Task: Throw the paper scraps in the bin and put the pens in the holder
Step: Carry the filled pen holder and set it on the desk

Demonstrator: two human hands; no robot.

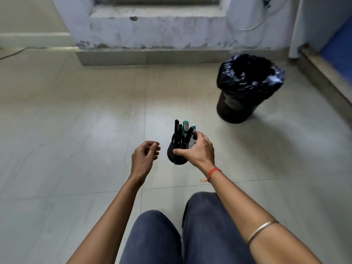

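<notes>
A black mesh pen holder (174, 154) stands on the tiled floor in the middle of the view. Several pens (182, 131) stick up out of it, mostly black, one with a green cap. My right hand (198, 149) wraps around the holder's right side, thumb on the front and fingers over the rim. My left hand (144, 157) hovers just left of the holder with fingers loosely curled and nothing in it. The black bin (247, 88) with a dark liner stands further off to the right. I see no paper scraps on the floor.
My knees (181, 235) in blue jeans fill the bottom of the view. A stained blue-white wall base (152, 33) runs along the far side. A raised ledge (323, 67) runs along the right edge, behind the bin.
</notes>
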